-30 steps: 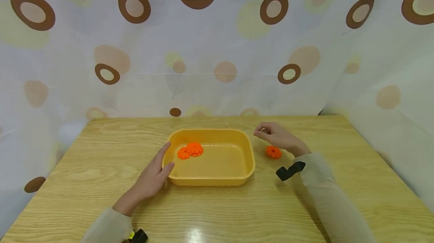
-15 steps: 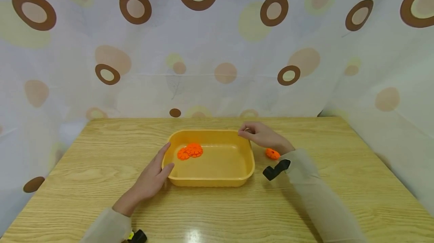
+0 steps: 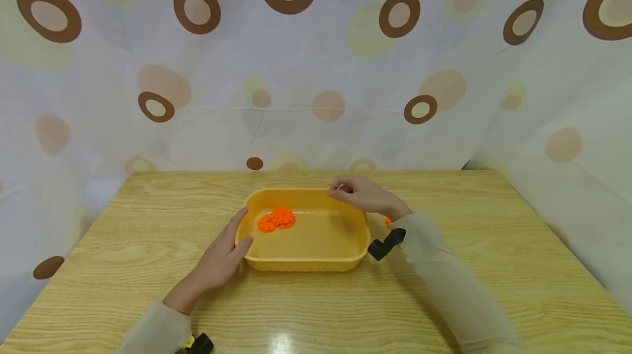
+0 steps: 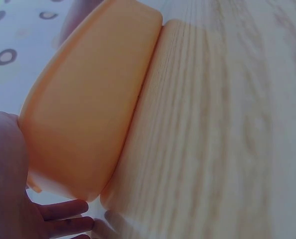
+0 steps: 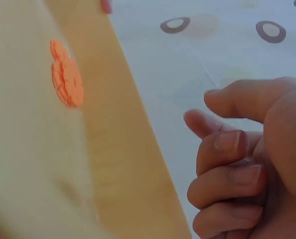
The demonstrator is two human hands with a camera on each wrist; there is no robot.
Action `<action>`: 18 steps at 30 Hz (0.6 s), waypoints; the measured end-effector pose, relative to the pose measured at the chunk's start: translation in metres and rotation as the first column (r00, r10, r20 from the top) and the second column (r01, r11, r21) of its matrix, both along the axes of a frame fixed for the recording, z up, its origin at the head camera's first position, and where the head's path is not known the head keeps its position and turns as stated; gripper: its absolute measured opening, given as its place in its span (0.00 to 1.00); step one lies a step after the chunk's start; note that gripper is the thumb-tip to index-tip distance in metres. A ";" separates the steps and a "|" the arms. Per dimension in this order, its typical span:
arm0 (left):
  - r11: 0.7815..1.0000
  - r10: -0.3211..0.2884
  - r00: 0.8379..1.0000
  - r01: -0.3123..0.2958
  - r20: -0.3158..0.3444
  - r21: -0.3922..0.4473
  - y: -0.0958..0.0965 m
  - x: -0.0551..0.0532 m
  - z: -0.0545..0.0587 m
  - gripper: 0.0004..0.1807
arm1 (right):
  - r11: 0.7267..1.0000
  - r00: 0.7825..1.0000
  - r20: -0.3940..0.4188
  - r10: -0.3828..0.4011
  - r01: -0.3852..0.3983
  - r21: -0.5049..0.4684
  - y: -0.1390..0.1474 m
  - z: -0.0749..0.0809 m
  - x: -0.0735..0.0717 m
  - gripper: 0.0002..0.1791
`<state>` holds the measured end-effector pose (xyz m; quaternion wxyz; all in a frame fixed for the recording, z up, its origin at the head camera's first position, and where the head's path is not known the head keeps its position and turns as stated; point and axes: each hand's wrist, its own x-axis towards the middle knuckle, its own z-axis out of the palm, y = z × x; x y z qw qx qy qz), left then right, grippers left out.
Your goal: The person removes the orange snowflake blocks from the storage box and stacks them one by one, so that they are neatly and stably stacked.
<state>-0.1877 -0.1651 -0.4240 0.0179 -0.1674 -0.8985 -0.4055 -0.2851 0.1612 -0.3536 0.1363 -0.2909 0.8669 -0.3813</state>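
Note:
A yellow plastic tray [image 3: 306, 265] sits on the table. Several flat orange flower-shaped discs [image 3: 282, 218] overlap inside it, toward its left end. My left hand [image 3: 219, 258] rests against that end, thumb over the rim and fingers straight; the left wrist view shows its fingers [image 4: 66, 226] along the outer wall. My right hand [image 3: 362, 194] hovers over the tray's far right corner. In the right wrist view its fingers [image 5: 222, 186] are curled, the thumb and index tip are close together, and nothing shows between them. Another orange disc [image 3: 388, 220] lies right of the tray, mostly hidden by the right wrist.
The wooden table [image 3: 316, 310] reaches back to a patterned cloth [image 3: 291, 134] hung behind it. More cloth hangs along the right side. Black wrist cameras sit on both cuffs, the right one [image 3: 387, 244] low beside the tray's right wall.
My right hand has moved left, from above the table to over the tray's far right corner, and its wrist now covers most of the loose disc. The left hand and tray have stayed put.

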 end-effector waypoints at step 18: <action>1.000 -0.003 1.000 0.003 0.018 0.001 0.001 0.000 0.001 0.34 | 0.981 0.986 -0.011 0.167 -0.165 0.105 -0.030 0.014 -0.002 0.13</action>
